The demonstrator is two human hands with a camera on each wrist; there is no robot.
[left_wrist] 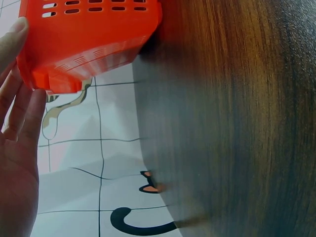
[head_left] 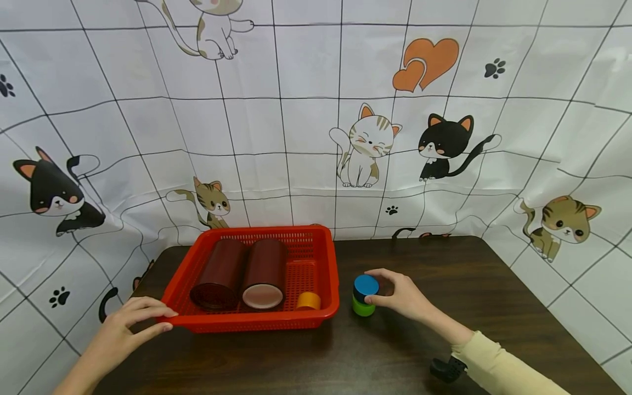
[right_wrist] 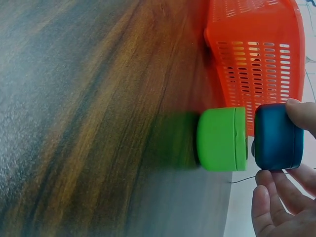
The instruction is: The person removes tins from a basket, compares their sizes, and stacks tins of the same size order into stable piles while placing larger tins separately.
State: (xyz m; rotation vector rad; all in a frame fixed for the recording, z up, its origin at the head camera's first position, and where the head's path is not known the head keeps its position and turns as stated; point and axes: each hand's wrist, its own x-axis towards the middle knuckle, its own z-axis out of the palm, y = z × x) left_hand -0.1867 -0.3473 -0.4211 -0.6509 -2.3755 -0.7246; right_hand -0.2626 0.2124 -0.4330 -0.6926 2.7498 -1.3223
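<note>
One blue container (head_left: 366,285), lower frame right of centre, pinched in your right hand (head_left: 401,293) just above green container (head_left: 364,309); your left hand (head_left: 125,323) grips red basket (head_left: 247,323), lower left.

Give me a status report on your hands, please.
Right hand pinching blue container, slight gap above green container. Left hand holding red basket by its rim. No obstruction seen.

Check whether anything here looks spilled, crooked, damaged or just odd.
Nothing looks spilled or damaged. The white cat-print sheet behind the dark wood-grain table looks askew: its grid lines bend where it ripples. The right hand holds the small blue round container just above the green round container, which seems ordinary.
</note>
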